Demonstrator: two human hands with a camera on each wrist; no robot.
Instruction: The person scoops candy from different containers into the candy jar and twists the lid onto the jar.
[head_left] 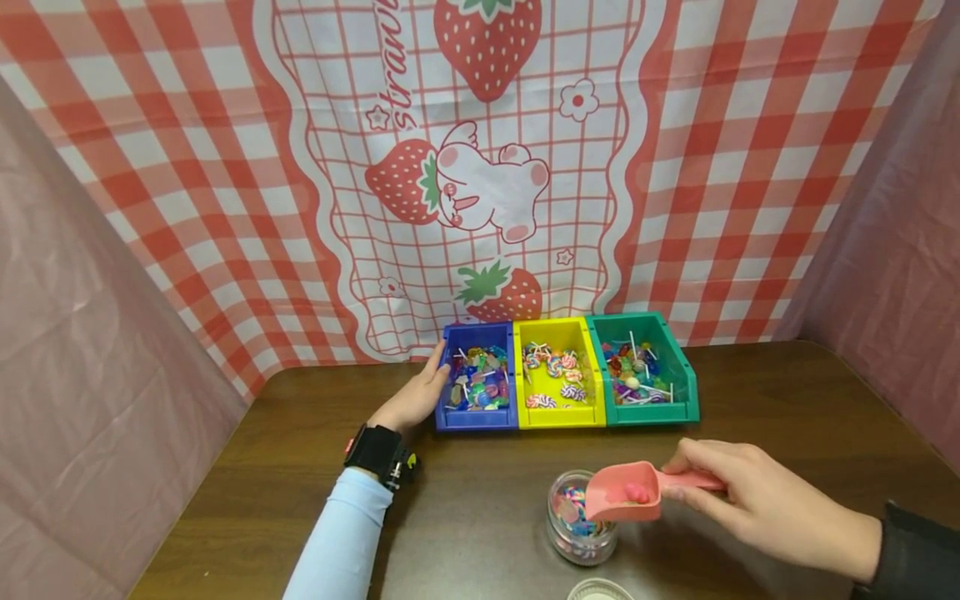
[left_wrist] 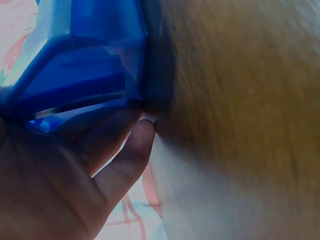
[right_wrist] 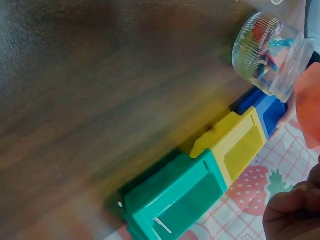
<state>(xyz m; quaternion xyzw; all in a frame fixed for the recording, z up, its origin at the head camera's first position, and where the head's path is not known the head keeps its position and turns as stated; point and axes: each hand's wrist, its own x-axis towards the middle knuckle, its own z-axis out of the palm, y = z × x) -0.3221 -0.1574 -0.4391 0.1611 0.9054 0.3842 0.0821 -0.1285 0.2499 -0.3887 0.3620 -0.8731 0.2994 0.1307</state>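
Observation:
My right hand [head_left: 757, 500] grips the handle of a pink scoop [head_left: 626, 496], with a small pink candy-like piece in its bowl. The scoop's lip hangs over the mouth of a clear jar [head_left: 581, 537], which holds colourful pieces; part of the opening is hidden behind the scoop. In the right wrist view the jar [right_wrist: 265, 52] appears at the upper right. My left hand [head_left: 416, 396] rests against the outer left side of the blue bin [head_left: 480, 418]. In the left wrist view its fingers [left_wrist: 127, 155] lie fairly straight by the bin's wall.
A yellow bin [head_left: 561, 417] with swirl lollipops and a green bin [head_left: 652, 414] with mixed candies stand joined to the blue one. A round lid-like item [head_left: 598, 590] lies at the wooden table's [head_left: 465, 517] near edge. A strawberry-patterned cloth [head_left: 577, 183] hangs behind.

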